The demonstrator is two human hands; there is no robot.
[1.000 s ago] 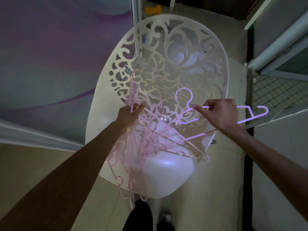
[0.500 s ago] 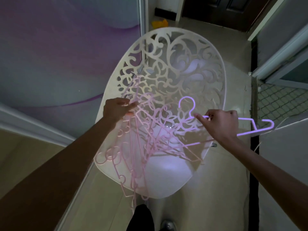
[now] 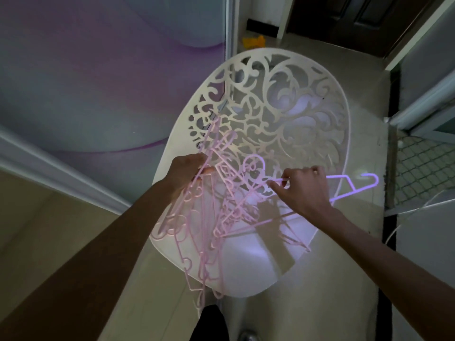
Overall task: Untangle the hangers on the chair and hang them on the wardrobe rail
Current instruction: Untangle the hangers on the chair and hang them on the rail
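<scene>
Gripping the upper strands of a tangled bundle of pink hangers (image 3: 204, 217), the left hand (image 3: 189, 173) has its fingers curled round them, right in front of the white chair (image 3: 283, 114). That bundle dangles from the fist toward six o'clock, spilling over the seat's front-left edge, loops and hooks snarled together. Whether its lower strands touch the seat I cannot tell.

Over at three o'clock of the left hand, the right hand (image 3: 305, 190) pinches a separate hanger (image 3: 344, 190) by its top bar, thumb and forefinger closed on the thin plastic, the other fingers loosely curled behind. The hanger's round hook sits at ten o'clock of that hand, showing against the chair's scrollwork back; its far shoulder pokes out at three o'clock past the chair's edge, glowing purple where the light hits it. Its lower bar runs beneath the wrist toward the bundle, and the two look to cross there, though the exact contact is hard to read.

Up at twelve o'clock, a yellow object (image 3: 253, 41) lies on the floor beyond the chair back.
</scene>
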